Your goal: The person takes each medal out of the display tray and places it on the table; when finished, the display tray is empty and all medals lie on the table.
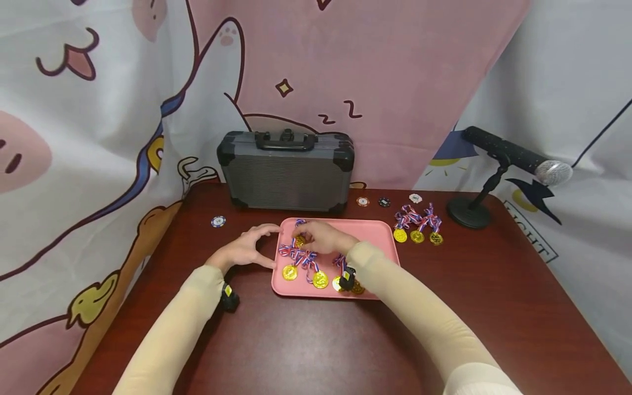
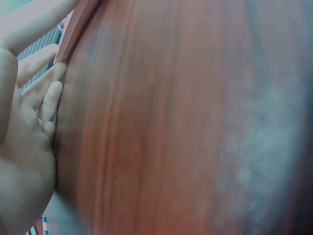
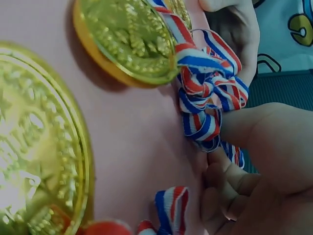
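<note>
A pink tray [image 1: 375,233] lies on the table with several gold medals on it, their red, white and blue ribbons bunched up. My left hand [image 1: 244,247] is at the tray's left side, fingers and thumb spread apart, fingertips at the rim. Over the tray's upper left part, my right hand [image 1: 323,237] pinches the ribbon of a gold medal [image 1: 299,241]. The right wrist view shows thumb and fingers at the knotted ribbon [image 3: 210,88]. Nearer the front rim lie one medal [image 1: 289,272] and another medal [image 1: 320,280]; my right wrist partly hides others.
Behind the tray stands a dark grey case [image 1: 291,178]. Three medals [image 1: 417,236] lie right of the tray, near a microphone on a stand [image 1: 471,211]. A blue-white chip [image 1: 218,221] is at left; an orange-white chip [image 1: 362,201] and others lie at the back.
</note>
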The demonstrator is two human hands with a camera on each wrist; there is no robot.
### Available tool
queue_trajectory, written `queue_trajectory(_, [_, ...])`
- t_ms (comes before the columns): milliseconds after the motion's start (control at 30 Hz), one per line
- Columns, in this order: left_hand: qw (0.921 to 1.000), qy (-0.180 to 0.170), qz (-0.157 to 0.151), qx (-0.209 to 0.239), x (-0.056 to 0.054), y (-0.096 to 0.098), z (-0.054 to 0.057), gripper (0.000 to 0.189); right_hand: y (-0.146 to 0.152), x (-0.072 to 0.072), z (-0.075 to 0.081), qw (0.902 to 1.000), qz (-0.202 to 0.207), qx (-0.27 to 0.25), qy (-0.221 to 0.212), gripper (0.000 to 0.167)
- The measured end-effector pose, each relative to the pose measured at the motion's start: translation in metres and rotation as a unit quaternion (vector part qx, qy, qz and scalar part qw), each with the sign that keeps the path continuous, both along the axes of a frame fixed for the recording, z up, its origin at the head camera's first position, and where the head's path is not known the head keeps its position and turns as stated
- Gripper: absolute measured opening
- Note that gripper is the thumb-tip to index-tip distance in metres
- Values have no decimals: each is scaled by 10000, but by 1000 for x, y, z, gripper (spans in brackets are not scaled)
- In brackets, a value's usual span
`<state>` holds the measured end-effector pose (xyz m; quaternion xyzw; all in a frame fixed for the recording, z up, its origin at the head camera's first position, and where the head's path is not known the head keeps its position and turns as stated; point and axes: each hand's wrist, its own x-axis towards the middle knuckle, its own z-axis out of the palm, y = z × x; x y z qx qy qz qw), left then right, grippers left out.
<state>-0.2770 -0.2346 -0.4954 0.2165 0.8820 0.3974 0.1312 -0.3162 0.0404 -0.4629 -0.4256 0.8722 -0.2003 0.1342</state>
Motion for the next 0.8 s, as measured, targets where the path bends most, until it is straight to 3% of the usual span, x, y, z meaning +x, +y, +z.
queue_trajectory(333, [9999,117,-68,32,-2,1,0,93,3,7,8,9995,-113,8,280,26])
queue_trajectory(567, [9999,143,-80,-37,-4,2,-1,94,28,8,15,9958,-444,-794,32,24])
queue_trajectory(800, [9999,72,-96,74,-2,1,-1,94,75,7,29,9807,-1000,-1629,-402,38])
